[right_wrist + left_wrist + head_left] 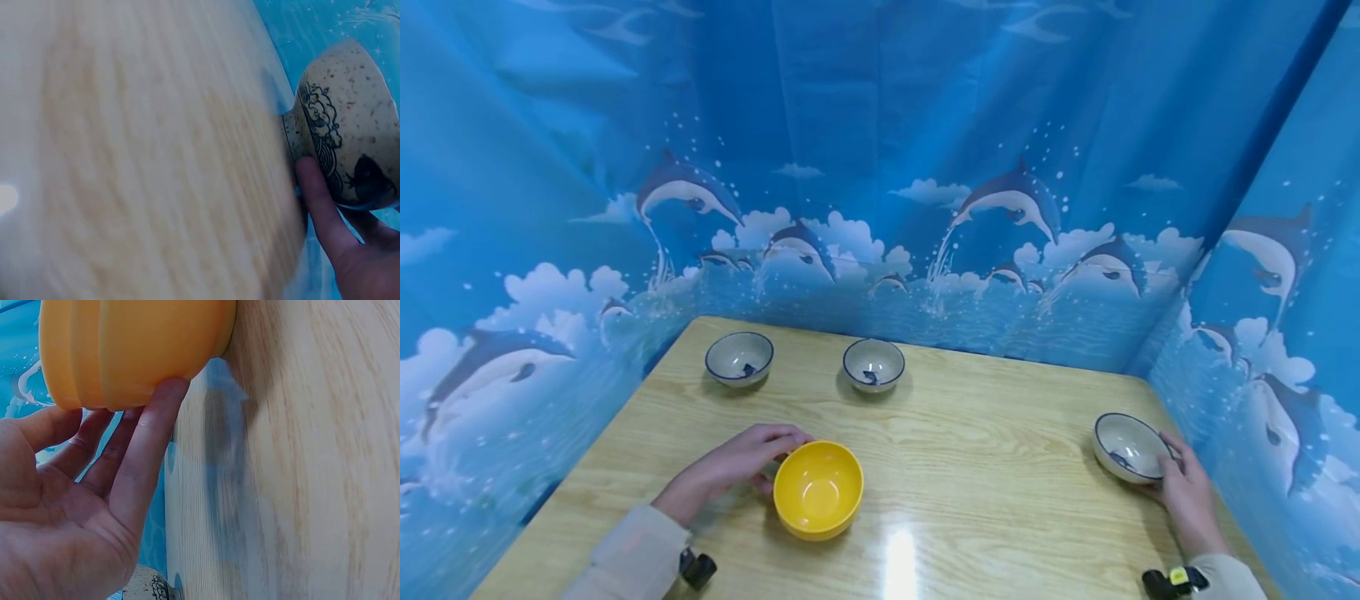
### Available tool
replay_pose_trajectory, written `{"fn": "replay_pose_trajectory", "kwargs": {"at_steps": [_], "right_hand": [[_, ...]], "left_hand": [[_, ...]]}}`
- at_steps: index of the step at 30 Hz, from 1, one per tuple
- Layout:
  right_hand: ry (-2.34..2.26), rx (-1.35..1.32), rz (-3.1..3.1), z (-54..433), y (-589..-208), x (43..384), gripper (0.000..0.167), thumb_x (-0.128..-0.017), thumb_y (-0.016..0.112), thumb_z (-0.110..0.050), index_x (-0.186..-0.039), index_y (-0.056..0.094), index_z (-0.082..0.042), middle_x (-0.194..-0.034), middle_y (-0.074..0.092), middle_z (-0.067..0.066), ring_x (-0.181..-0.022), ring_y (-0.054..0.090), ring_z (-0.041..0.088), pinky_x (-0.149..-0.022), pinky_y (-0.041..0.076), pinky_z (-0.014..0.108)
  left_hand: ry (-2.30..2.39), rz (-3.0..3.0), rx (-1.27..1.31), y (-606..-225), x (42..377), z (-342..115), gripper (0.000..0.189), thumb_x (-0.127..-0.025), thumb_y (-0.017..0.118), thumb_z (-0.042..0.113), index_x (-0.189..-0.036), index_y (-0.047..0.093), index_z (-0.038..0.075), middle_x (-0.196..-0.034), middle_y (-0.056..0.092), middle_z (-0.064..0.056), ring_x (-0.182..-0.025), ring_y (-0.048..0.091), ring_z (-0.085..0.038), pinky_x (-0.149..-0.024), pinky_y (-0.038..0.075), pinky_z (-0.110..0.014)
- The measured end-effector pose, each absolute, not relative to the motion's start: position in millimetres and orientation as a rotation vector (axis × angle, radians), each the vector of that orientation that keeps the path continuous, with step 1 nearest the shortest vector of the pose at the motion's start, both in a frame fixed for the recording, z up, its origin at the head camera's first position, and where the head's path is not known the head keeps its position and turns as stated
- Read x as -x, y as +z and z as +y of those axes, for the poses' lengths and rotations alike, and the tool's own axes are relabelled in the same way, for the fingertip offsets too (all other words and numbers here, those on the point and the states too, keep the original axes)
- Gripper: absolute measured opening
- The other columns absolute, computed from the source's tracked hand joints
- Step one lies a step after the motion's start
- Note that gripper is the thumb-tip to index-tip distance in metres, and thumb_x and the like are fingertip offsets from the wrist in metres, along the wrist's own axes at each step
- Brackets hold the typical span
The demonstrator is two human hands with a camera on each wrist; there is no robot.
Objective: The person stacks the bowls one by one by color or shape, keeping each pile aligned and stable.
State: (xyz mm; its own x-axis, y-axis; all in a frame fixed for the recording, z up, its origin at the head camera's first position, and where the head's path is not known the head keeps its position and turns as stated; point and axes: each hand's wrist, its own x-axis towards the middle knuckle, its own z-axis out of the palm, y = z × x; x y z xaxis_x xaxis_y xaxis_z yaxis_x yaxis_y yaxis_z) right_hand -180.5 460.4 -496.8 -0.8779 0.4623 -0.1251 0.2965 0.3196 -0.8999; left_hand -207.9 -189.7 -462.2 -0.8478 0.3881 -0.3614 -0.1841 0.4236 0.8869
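Note:
In the head view, my left hand [748, 458] grips the left side of a yellow bowl [818, 490], its fingers spread along the outer wall. The left wrist view shows the fingertips [167, 394] against the wall of that bowl, one of them low down near its base. At the right of the table, my right hand [1187, 492] holds a speckled, dark-rimmed bowl [1127, 446] by its right side, thumb at the rim. Close up, one finger [319, 197] reaches the foot of this patterned bowl [353, 119], whose foot is close over the tabletop.
Two more dark-rimmed bowls, a left one [739, 358] and a middle one [874, 365], stand toward the back of the wooden table [985, 442]. Behind and beside the table hangs a blue dolphin-print curtain [880, 275].

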Motion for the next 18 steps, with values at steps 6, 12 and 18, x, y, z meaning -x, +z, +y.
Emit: {"fn": "replay_pose_trajectory", "kwargs": {"at_steps": [6,12,18], "right_hand": [[1.896,0.69,-2.235,461.3,-499.9,179.5,0.061,-0.117,0.022,-0.015,-0.176,0.009,-0.014,-0.172,0.004,0.041,-0.081,0.062,-0.008,-0.085,0.07,0.03],[1.946,0.64,-2.195,455.1,-503.4,174.8,0.061,-0.116,0.024,-0.012,-0.176,0.01,-0.012,-0.167,0.011,0.041,-0.084,0.066,-0.006,-0.088,0.069,0.03],[1.979,0.563,-2.198,445.7,-505.1,171.2,0.061,-0.117,0.027,-0.014,-0.176,0.012,-0.015,-0.156,0.023,0.041,-0.087,0.066,-0.006,-0.086,0.069,0.029]], "left_hand": [[1.436,2.164,-0.184,-463.4,208.0,-190.2,0.048,-0.116,0.051,0.041,-0.146,0.067,0.008,-0.141,0.07,-0.01,-0.119,0.066,-0.024,-0.076,0.068,-0.041],[1.444,2.156,-0.198,-464.6,208.2,-191.5,0.049,-0.116,0.05,0.041,-0.146,0.066,0.007,-0.142,0.07,-0.011,-0.119,0.067,-0.024,-0.075,0.068,-0.041],[1.45,2.151,-0.201,-463.6,208.0,-191.6,0.048,-0.116,0.051,0.041,-0.146,0.067,0.007,-0.141,0.07,-0.011,-0.118,0.067,-0.023,-0.076,0.069,-0.041]]}}
